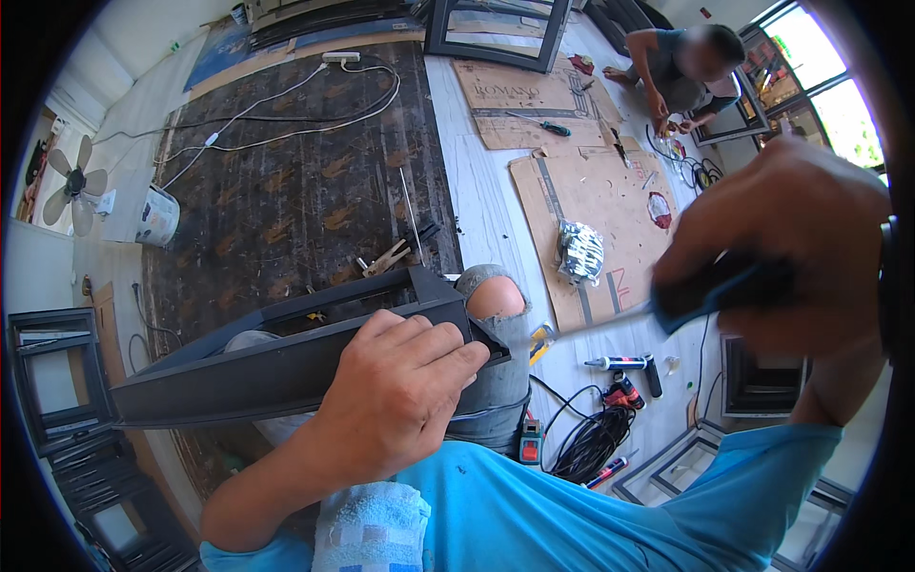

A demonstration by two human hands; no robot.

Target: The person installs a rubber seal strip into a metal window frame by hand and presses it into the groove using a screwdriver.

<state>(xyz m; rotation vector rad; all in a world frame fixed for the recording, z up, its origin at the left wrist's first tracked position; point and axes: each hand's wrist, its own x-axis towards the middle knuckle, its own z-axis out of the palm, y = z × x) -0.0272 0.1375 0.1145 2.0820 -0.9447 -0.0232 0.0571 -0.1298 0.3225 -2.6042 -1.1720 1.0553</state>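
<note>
**Across the knee: a dark frame held down, a tool raised beside it**

Across the person's lap lies a dark grey frame piece [286,357], a long angled profile running from the lower left up to the bent knee in torn jeans [496,310]. Its upper end rests against that knee. The left hand [400,391] lies on top of the profile near that end, fingers curled over its upper edge and pressing it down. The right hand [791,238] is raised close to the camera, closed around a dark-handled tool [715,291] whose thin blade points left toward the frame; motion blur hides what kind of tool it is.

Below the hands show a blue shirt and a pale blue towel [372,529]. Beside the knee on the floor lie a coil of black cable [591,443] and a sealant tube [620,362]. Flattened cardboard sheets [581,191] cover the floor further off, a crumpled foil wrapper [579,253] on one. Another person [681,71] crouches at the far side. To the left are a white bucket [157,217] and a fan [71,181].
</note>
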